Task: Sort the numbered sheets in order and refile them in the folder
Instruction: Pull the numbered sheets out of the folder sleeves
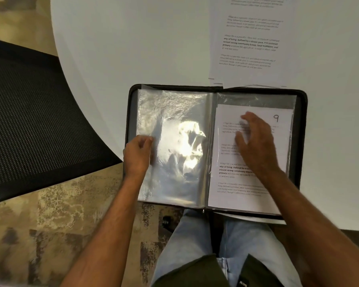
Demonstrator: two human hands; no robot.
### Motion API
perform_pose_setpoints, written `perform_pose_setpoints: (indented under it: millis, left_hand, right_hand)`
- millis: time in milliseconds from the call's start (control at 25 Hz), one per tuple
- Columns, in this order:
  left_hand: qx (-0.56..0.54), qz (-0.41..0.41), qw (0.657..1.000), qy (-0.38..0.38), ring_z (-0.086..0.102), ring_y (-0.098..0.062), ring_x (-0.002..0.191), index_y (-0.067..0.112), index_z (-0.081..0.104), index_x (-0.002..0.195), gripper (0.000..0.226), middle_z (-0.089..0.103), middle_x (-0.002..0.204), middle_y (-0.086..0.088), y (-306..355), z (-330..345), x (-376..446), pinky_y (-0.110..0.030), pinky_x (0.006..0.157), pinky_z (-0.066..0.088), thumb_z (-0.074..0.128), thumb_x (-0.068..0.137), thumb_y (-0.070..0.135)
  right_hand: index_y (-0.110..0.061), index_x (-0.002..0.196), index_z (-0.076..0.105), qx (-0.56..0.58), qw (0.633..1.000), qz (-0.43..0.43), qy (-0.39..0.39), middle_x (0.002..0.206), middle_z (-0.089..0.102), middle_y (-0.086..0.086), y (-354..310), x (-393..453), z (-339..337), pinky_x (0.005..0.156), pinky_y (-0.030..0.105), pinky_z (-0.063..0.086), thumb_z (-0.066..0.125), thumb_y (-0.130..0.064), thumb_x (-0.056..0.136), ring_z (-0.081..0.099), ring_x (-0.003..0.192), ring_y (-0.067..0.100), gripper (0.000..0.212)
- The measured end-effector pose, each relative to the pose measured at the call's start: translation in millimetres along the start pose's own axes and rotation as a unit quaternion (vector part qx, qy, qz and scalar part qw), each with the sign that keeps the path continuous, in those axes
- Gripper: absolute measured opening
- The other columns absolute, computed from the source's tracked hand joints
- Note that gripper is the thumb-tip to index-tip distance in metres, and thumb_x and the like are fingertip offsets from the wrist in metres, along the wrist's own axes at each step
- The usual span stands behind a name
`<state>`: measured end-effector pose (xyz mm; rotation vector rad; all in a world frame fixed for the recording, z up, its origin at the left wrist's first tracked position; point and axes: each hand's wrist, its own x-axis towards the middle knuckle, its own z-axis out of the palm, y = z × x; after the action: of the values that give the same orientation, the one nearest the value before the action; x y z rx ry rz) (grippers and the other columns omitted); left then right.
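Note:
A black zip folder (302, 125) lies open at the near edge of the white table, partly over my lap. Its left side shows empty clear plastic sleeves (174, 125) that glare under the light. My left hand (138, 154) pinches the outer edge of the top left sleeve. On the right side a printed sheet marked 9 (278, 137) sits part way in a sleeve, its bottom sticking out. My right hand (255, 141) rests flat on that sheet with fingers spread. A stack of printed sheets (251, 38) lies on the table just beyond the folder.
The white table (133, 48) stretches away behind the folder. A black mesh chair (29, 121) stands to the left over patterned carpet (50, 224). My legs in light jeans are under the folder's near edge.

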<state>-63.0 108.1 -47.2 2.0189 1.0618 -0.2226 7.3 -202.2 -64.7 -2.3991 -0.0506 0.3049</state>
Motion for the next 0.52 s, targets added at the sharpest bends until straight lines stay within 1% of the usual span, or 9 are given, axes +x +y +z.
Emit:
perform_pose_setpoints:
  millis: [40, 120, 200, 240, 320, 360, 400, 440, 520]
  left_hand:
    - [0.007, 0.0, 1.0, 0.008, 0.066, -0.004, 0.077, 0.025, 0.073, 0.093, 0.013, 0.071, 0.082, 0.012, -1.8, -0.4, 0.4, -0.034, 0.08, 0.057, 0.065, 0.099, 0.034]
    - [0.03, 0.003, 0.999, 0.022, 0.065, -0.003, 0.077, 0.028, 0.069, 0.091, 0.01, 0.069, 0.082, 0.014, -1.4, -1.1, -1.5, -0.035, 0.078, 0.057, 0.066, 0.099, 0.032]
    - [0.066, 0.011, 0.997, 0.044, 0.064, -0.005, 0.084, 0.028, 0.064, 0.097, 0.005, 0.065, 0.089, 0.015, 2.3, 0.3, -5.0, -0.036, 0.081, 0.055, 0.068, 0.098, 0.031]
    - [0.088, 0.02, 0.994, 0.064, 0.064, -0.01, 0.09, 0.027, 0.061, 0.103, 0.013, 0.064, 0.095, 0.012, 4.1, 1.4, -6.7, -0.039, 0.084, 0.054, 0.071, 0.095, 0.031]
    - [0.159, 0.044, 0.981, 0.106, 0.06, -0.021, 0.111, 0.023, 0.054, 0.124, 0.044, 0.061, 0.119, 0.003, 4.7, 7.5, -8.6, -0.045, 0.097, 0.047, 0.078, 0.088, 0.033]
    - [0.201, 0.058, 0.97, 0.121, 0.054, -0.025, 0.121, 0.021, 0.05, 0.133, 0.058, 0.056, 0.13, -0.002, 6.6, 12.3, -10.3, -0.047, 0.101, 0.043, 0.08, 0.085, 0.033]
    - [0.232, 0.076, 0.961, 0.129, 0.049, -0.028, 0.127, 0.02, 0.046, 0.138, 0.066, 0.051, 0.137, -0.006, 9.8, 18.1, -12.2, -0.049, 0.102, 0.04, 0.081, 0.084, 0.032]
    - [0.245, 0.096, 0.956, 0.125, 0.045, -0.03, 0.131, 0.02, 0.045, 0.14, 0.068, 0.047, 0.141, -0.008, 14.1, 24.2, -14.4, -0.049, 0.103, 0.038, 0.08, 0.084, 0.031]
    - [0.239, 0.141, 0.957, 0.083, 0.041, -0.029, 0.133, 0.023, 0.048, 0.138, 0.059, 0.044, 0.144, -0.007, 24.6, 38.8, -16.8, -0.048, 0.106, 0.033, 0.076, 0.086, 0.028]
  right_hand:
    - [-0.017, 0.149, 0.042, -0.023, 1.0, 0.005, 0.013, 0.155, 0.044, 0.006, 15.1, 2.3, -5.2, 0.119, 0.042, 0.033, 0.064, -0.023, 0.098, 0.04, 0.141, 0.021, 0.056]
    - [-0.01, 0.151, 0.039, -0.07, 0.997, 0.004, 0.045, 0.158, 0.041, 0.012, 41.0, 7.1, -16.9, 0.123, 0.046, 0.028, 0.061, -0.032, 0.097, 0.036, 0.146, 0.031, 0.061]
    - [-0.007, 0.152, 0.036, -0.12, 0.991, 0.013, 0.059, 0.161, 0.035, 0.016, 58.4, 11.9, -29.5, 0.124, 0.052, 0.025, 0.055, -0.042, 0.097, 0.029, 0.15, 0.036, 0.068]
    - [-0.008, 0.155, 0.031, -0.145, 0.988, 0.029, 0.054, 0.165, 0.028, 0.016, 62.8, 13.2, -33.5, 0.125, 0.054, 0.022, 0.053, -0.047, 0.098, 0.022, 0.153, 0.036, 0.072]
    - [-0.01, 0.16, 0.021, -0.199, 0.978, 0.041, 0.043, 0.17, 0.013, 0.014, 67.7, 14.8, -36.7, 0.124, 0.054, 0.015, 0.049, -0.056, 0.101, 0.008, 0.157, 0.036, 0.08]
    - [-0.01, 0.161, 0.019, -0.22, 0.974, 0.039, 0.044, 0.171, 0.01, 0.014, 68.9, 15.5, -36.7, 0.123, 0.056, 0.014, 0.046, -0.06, 0.101, 0.005, 0.157, 0.037, 0.083]
    - [-0.01, 0.161, 0.019, -0.235, 0.97, 0.038, 0.047, 0.171, 0.008, 0.015, 69.3, 15.3, -36.4, 0.122, 0.058, 0.015, 0.042, -0.063, 0.1, 0.004, 0.157, 0.038, 0.084]
    - [-0.01, 0.161, 0.021, -0.242, 0.968, 0.039, 0.05, 0.171, 0.007, 0.016, 70.2, 14.9, -35.0, 0.122, 0.059, 0.015, 0.04, -0.064, 0.1, 0.004, 0.157, 0.039, 0.083]
    - [-0.013, 0.161, 0.025, -0.239, 0.969, 0.038, 0.053, 0.171, 0.005, 0.015, 71.7, 14.0, -32.8, 0.123, 0.059, 0.013, 0.041, -0.061, 0.103, 0.002, 0.157, 0.039, 0.077]
